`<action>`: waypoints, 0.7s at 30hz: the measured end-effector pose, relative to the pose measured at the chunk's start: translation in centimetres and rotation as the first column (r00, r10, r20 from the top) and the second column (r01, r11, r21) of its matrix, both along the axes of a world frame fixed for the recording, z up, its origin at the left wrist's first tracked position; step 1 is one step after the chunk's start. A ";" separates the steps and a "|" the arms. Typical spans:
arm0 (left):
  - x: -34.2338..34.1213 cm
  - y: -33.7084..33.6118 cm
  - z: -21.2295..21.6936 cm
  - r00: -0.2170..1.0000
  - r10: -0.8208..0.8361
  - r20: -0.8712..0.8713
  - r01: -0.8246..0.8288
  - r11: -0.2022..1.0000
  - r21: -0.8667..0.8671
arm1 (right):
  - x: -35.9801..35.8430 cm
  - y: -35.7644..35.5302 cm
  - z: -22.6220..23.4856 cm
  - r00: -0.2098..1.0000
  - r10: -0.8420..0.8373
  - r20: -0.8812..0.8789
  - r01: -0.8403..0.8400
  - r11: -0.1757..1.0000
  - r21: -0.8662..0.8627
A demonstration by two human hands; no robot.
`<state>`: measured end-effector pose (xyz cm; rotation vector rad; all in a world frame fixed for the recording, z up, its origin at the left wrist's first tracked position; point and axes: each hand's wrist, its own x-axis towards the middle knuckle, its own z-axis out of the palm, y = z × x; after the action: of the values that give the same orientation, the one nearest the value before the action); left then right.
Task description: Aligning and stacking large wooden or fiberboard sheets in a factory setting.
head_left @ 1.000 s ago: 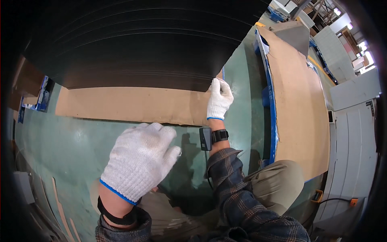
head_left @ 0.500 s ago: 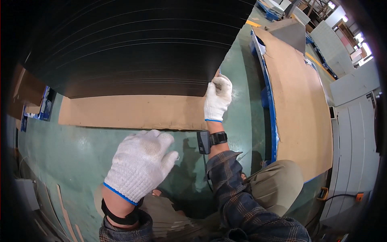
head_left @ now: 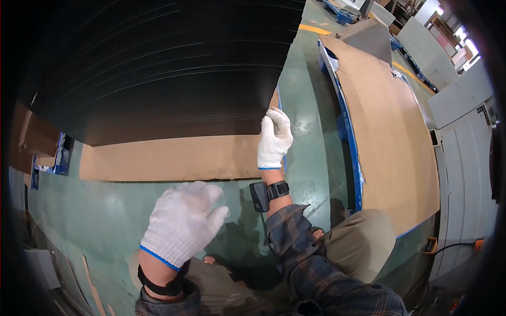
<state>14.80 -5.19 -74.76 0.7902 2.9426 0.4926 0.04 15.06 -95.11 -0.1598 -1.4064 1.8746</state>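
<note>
- Head view: the right hand (head_left: 274, 138), just off centre toward 1 o'clock, has its fingers curled and its thumb drawn in at the near corner of the black stack (head_left: 184, 79); whether it pinches an edge there, I cannot tell.
- The left hand (head_left: 182, 224), between 7 and 8 o'clock, is loosely spread, thumb apart, above the green floor (head_left: 116, 203), with nothing visible in its grasp.
- The stack fills the view around 11 o'clock and sits on a cardboard sheet (head_left: 174, 159), whose bare strip shows at 9 o'clock.
- Possible trouble: with only one hand at the corner, a raised layer could bend or slide askew; the knitted white glove (head_left: 271, 157) could slip on a smooth face or snag on a sharp edge.
- The dark box (head_left: 259, 196) strapped to the right wrist trails a thin cable, which could catch on the cardboard's rim during a longer reach.
- Counted nearest first: two hands, two gloves, one box, one black wristband (head_left: 161, 288) on the left wrist.
- Farther out: one stack, its layers too faint to count; one sheet beneath; one cardboard-topped pallet (head_left: 390, 142) at 3 o'clock; two yellow floor lines (head_left: 314, 29) toward 1 and 2 o'clock.
</note>
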 end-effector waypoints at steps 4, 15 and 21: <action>-0.1 0.3 0.1 1.000 0.001 0.018 0.000 1.000 -0.010 | 0.1 0.4 1.1 0.997 -0.022 0.071 0.022 1.000 -0.005; -0.3 0.1 0.1 1.000 -0.018 0.007 0.018 1.000 -0.025 | -0.6 1.7 1.7 0.986 -0.008 0.168 0.008 1.000 0.003; -0.5 -0.1 -0.1 1.000 -0.018 0.025 0.019 0.999 -0.036 | -0.8 1.5 2.0 0.985 0.054 0.161 -0.034 0.991 -0.126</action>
<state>14.29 -5.34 -74.84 0.8002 2.9100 0.4429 -0.77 16.59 -93.14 -0.3542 -1.4134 2.0238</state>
